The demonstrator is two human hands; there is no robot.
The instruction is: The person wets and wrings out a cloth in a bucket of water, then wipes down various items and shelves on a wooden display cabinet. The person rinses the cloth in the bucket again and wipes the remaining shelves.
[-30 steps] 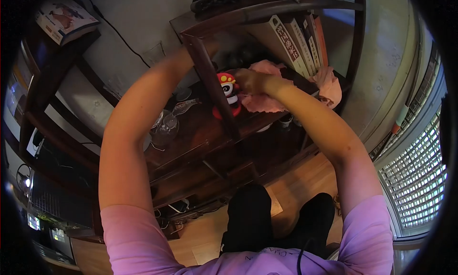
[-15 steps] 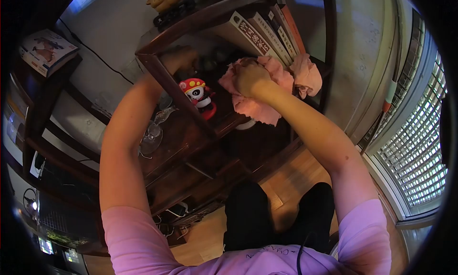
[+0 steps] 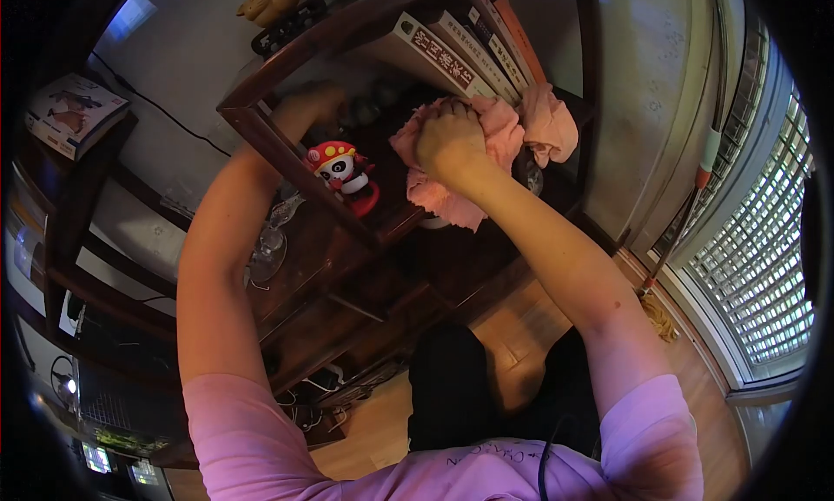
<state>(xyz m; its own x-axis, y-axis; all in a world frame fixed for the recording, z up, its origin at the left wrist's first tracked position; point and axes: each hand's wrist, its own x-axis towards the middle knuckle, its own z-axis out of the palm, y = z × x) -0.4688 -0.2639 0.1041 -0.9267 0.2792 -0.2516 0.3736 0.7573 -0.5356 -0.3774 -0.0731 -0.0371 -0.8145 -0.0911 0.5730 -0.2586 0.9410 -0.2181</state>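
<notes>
My right hand (image 3: 452, 141) presses a crumpled pink cloth (image 3: 462, 201) onto the dark wooden shelf, with its fingers curled into the cloth. Behind the slanted shelf post, my left hand (image 3: 314, 104) reaches into the shadowed back of the compartment. It is blurred, and whether it holds anything cannot be made out. Dark rounded objects (image 3: 360, 112) lie just beside it. Below it stands a red and white panda figurine (image 3: 342, 175). A second pink cloth (image 3: 549, 128) is bunched at the right, against leaning books (image 3: 443, 56).
The slanted shelf post (image 3: 300, 175) crosses in front of my left forearm. Glassware (image 3: 268, 251) stands left of the figurine. A yellow ornament (image 3: 268, 6) is on the upper shelf, a boxed book (image 3: 76, 115) at far left, and a window grille (image 3: 756, 275) at right.
The view has shifted, so the shelf and figurine appear further left. My right hand and the cloth beneath it have come into fuller view. My left hand now shows behind the post.
</notes>
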